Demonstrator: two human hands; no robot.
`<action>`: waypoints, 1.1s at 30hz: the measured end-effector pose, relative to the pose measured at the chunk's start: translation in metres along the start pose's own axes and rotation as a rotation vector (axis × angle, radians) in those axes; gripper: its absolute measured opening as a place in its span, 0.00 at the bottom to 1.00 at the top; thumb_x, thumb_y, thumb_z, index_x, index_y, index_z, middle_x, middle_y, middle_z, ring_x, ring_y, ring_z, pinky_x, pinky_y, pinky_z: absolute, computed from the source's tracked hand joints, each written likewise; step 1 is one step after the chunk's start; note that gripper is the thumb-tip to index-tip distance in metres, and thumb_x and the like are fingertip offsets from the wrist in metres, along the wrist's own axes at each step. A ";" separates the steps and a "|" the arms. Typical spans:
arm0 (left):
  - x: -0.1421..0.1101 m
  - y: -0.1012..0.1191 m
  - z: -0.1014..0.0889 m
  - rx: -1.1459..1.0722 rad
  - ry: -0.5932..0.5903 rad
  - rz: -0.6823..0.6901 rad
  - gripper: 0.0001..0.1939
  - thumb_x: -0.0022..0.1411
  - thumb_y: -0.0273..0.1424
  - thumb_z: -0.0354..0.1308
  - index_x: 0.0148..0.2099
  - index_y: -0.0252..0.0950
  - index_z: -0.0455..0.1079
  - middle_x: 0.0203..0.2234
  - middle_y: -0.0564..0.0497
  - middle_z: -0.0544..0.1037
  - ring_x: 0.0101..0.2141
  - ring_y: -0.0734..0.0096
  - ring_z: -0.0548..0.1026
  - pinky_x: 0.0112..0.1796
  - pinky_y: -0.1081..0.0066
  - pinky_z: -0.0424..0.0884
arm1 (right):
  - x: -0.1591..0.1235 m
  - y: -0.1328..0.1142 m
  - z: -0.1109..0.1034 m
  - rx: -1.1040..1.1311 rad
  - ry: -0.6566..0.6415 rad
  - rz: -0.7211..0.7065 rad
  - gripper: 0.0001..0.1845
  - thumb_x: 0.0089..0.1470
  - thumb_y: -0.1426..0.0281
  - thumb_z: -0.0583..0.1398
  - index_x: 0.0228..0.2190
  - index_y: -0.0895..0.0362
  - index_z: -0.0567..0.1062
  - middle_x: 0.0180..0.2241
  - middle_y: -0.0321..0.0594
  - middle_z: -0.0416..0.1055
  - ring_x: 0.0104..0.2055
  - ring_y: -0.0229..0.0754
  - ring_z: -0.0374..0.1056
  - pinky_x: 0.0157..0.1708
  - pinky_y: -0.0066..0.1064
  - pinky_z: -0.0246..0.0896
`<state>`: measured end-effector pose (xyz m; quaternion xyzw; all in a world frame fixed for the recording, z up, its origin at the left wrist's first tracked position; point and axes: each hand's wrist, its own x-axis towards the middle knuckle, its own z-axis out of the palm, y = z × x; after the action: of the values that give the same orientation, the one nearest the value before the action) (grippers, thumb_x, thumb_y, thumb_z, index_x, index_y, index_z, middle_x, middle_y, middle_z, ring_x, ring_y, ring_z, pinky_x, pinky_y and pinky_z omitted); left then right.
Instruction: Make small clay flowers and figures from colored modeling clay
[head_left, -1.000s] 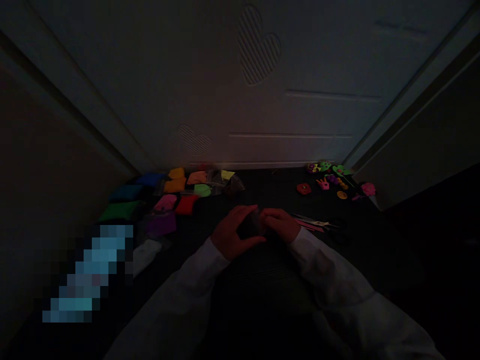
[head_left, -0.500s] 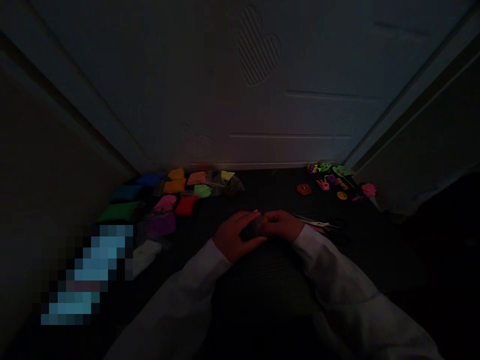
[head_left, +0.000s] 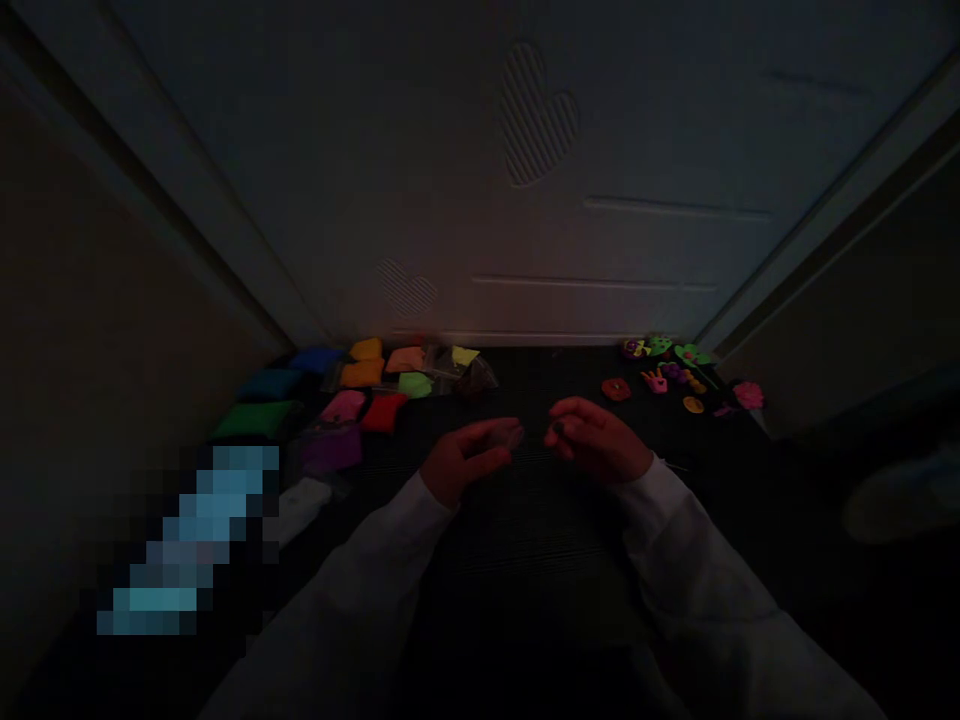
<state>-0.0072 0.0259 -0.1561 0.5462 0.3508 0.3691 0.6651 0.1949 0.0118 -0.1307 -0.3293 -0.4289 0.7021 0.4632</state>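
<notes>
In the dim light, my left hand (head_left: pixel 461 462) is closed around a small see-through piece (head_left: pixel 508 435), perhaps a plastic bag; its exact kind is hard to make out. A short gap to the right, my right hand (head_left: pixel 604 440) pinches a tiny dark lump (head_left: pixel 558 428) between thumb and fingers. Both hands are above the dark tabletop (head_left: pixel 517 530), apart from each other. Beside my right wrist, scissors (head_left: pixel 679 466) lie mostly hidden by the sleeve and shadow.
Several soft coloured packets lie at the left, among them a green packet (head_left: pixel 255 420), a red packet (head_left: pixel 384 412) and a purple packet (head_left: pixel 330 450). Small shaped pieces, including a pink flower (head_left: pixel 748 396) and a red piece (head_left: pixel 616 388), sit back right. A pale panel (head_left: pixel 450 200) stands behind.
My hands have drawn apart; the right moved rightward with the dark lump in its fingers, while the left keeps the see-through piece. The view has shifted slightly.
</notes>
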 end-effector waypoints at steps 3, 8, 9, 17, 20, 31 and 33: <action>0.004 -0.003 0.001 -0.290 -0.046 -0.102 0.25 0.43 0.37 0.60 0.44 0.31 0.66 0.29 0.46 0.74 0.24 0.73 0.69 0.25 0.71 0.63 | 0.002 0.002 0.001 -0.035 0.049 -0.005 0.13 0.37 0.65 0.62 0.27 0.56 0.68 0.23 0.35 0.70 0.19 0.30 0.57 0.21 0.27 0.50; 0.007 -0.005 0.007 -0.502 -0.175 -0.241 0.22 0.50 0.44 0.51 0.39 0.29 0.69 0.24 0.46 0.73 0.21 0.73 0.69 0.19 0.74 0.58 | 0.006 0.009 0.004 -0.230 0.242 -0.086 0.13 0.36 0.63 0.63 0.27 0.56 0.69 0.23 0.33 0.67 0.24 0.31 0.61 0.24 0.26 0.54; 0.007 -0.005 0.008 -0.517 -0.204 -0.263 0.23 0.52 0.44 0.49 0.39 0.29 0.69 0.23 0.46 0.73 0.20 0.73 0.69 0.19 0.74 0.57 | 0.007 0.010 0.005 -0.292 0.271 -0.107 0.13 0.36 0.63 0.63 0.26 0.56 0.69 0.24 0.33 0.67 0.26 0.32 0.61 0.25 0.26 0.55; 0.002 -0.007 0.010 -0.549 -0.412 -0.362 0.24 0.54 0.45 0.45 0.40 0.28 0.66 0.24 0.42 0.75 0.18 0.71 0.70 0.17 0.74 0.56 | 0.002 0.014 0.016 -0.543 0.056 -0.116 0.09 0.42 0.64 0.60 0.23 0.58 0.73 0.25 0.35 0.65 0.27 0.33 0.61 0.30 0.29 0.57; 0.000 -0.006 0.011 -0.513 -0.514 -0.398 0.24 0.55 0.44 0.45 0.38 0.27 0.66 0.23 0.42 0.75 0.17 0.71 0.70 0.16 0.75 0.56 | -0.001 0.013 0.016 -0.613 -0.077 -0.123 0.08 0.42 0.65 0.60 0.27 0.56 0.75 0.27 0.36 0.64 0.30 0.34 0.61 0.32 0.30 0.57; 0.003 -0.012 0.011 -0.496 -0.508 -0.357 0.24 0.55 0.45 0.44 0.41 0.29 0.65 0.23 0.43 0.75 0.16 0.73 0.69 0.14 0.76 0.53 | 0.000 0.020 0.021 -0.714 -0.086 -0.217 0.09 0.45 0.64 0.58 0.27 0.55 0.76 0.35 0.40 0.68 0.43 0.40 0.62 0.47 0.36 0.53; 0.003 -0.009 0.011 -0.518 -0.512 -0.339 0.25 0.55 0.45 0.43 0.43 0.30 0.64 0.23 0.44 0.75 0.16 0.73 0.68 0.15 0.76 0.54 | -0.002 0.017 0.023 -0.706 -0.121 -0.202 0.12 0.50 0.64 0.54 0.30 0.54 0.76 0.39 0.40 0.68 0.45 0.40 0.61 0.50 0.36 0.50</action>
<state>0.0047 0.0227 -0.1640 0.3691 0.1543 0.1824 0.8982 0.1695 0.0000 -0.1366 -0.3830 -0.7016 0.4798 0.3618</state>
